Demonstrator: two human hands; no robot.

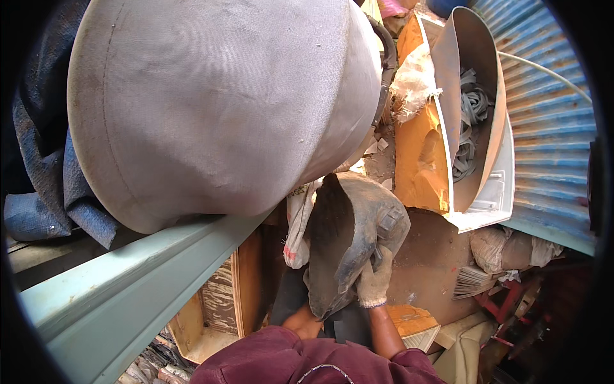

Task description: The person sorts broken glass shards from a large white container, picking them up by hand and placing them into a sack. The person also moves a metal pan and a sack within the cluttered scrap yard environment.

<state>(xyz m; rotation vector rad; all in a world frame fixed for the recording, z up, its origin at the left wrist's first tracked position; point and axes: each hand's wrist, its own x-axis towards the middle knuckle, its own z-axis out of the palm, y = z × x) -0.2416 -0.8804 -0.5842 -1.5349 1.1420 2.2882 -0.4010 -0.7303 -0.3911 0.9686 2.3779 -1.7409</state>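
A dirty dark-grey vessel [377, 198], like a cut-open plastic jerrycan, is tilted in front of my body with its wide dark mouth facing left. My right hand [375, 278], in a pale knitted work glove, is closed around what looks like its handle on the near right side. My left forearm [304, 322] reaches up to the vessel's lower left edge. Behind the vessel my left hand is hidden, so its fingers do not show. A whitish woven sack [299, 224] hangs just left of the vessel.
A big grey fabric-covered round form [217, 102] fills the upper left above a pale green metal beam [147, 275]. At right, a brown curved bin [489, 57] holding grey strips sits in an orange-and-white casing [422, 150], beside blue corrugated sheeting [550, 121]. A wooden box [240, 288] lies below the beam.
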